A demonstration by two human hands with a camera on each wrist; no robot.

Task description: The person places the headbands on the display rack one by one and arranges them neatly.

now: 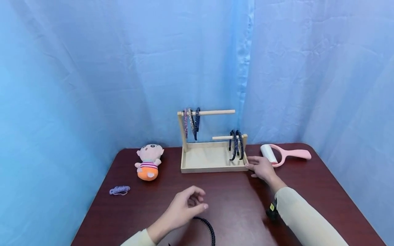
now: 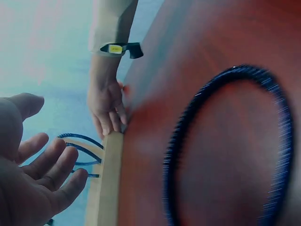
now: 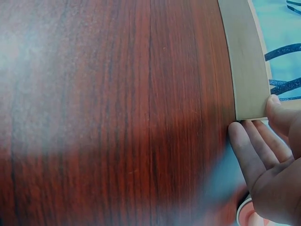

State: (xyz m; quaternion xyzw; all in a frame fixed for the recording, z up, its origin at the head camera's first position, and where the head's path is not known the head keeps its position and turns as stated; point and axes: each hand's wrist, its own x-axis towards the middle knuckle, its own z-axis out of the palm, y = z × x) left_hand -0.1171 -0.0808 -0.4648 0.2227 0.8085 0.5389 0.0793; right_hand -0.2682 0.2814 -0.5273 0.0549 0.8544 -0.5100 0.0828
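Observation:
My right hand (image 1: 261, 168) is at the right front corner of a wooden headband stand (image 1: 215, 169). In the right wrist view, the thumb touches the tray's upper edge and the fairly straight fingers (image 3: 249, 146) lie against its end. My left hand (image 1: 184, 206) hovers over the near table with nothing in it, fingers loosely bent. Below it a black headband (image 1: 209, 227) lies on the table, partly covered by the hand in the head view. Dark headbands (image 1: 234, 147) hang on the stand's low bar, and sparkly and dark headbands (image 1: 191, 121) on its high bar.
A pink-handled lint roller (image 1: 286, 154) lies just right of the stand. To the left are a plush doll (image 1: 148, 164) and a bundle of purple cord (image 1: 119, 190). A blue curtain (image 1: 154, 68) hangs behind the dark red table (image 1: 237, 205).

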